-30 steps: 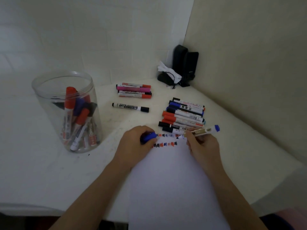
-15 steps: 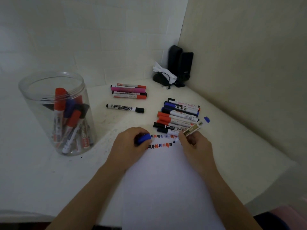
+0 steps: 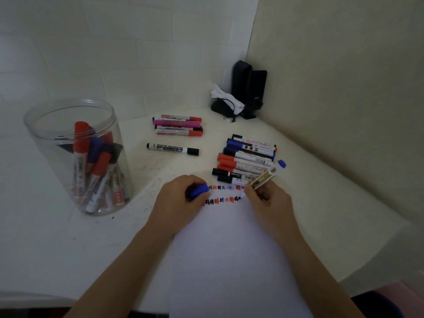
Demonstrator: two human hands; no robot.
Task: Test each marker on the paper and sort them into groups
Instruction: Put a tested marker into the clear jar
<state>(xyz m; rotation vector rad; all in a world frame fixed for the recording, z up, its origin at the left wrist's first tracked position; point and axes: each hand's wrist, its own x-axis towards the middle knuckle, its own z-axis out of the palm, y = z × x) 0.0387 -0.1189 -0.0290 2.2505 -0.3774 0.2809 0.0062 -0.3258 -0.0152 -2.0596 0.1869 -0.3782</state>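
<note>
A white sheet of paper (image 3: pixel 231 260) lies in front of me, with two rows of small red, blue and black marks (image 3: pixel 223 193) along its top edge. My right hand (image 3: pixel 268 201) grips an uncapped blue marker (image 3: pixel 267 176), its tip down on the paper at the right end of the lower row. My left hand (image 3: pixel 177 200) rests on the paper's left corner and holds the blue cap (image 3: pixel 199 190). A group of red, blue and black markers (image 3: pixel 247 157) lies just beyond the paper. A smaller group with a pink one (image 3: pixel 177 126) lies farther back. One black marker (image 3: pixel 172 148) lies alone.
A clear plastic jar (image 3: pixel 75 154) with several red, blue and black markers stands at the left. Black objects and a white crumpled cloth (image 3: pixel 241 95) fill the back corner. Walls close in behind and at the right. The table edge runs near me.
My right hand swung the marker from nearly level to steeply tilted and brought its tip down onto the lower row of marks. My left hand kept hold of the cap.
</note>
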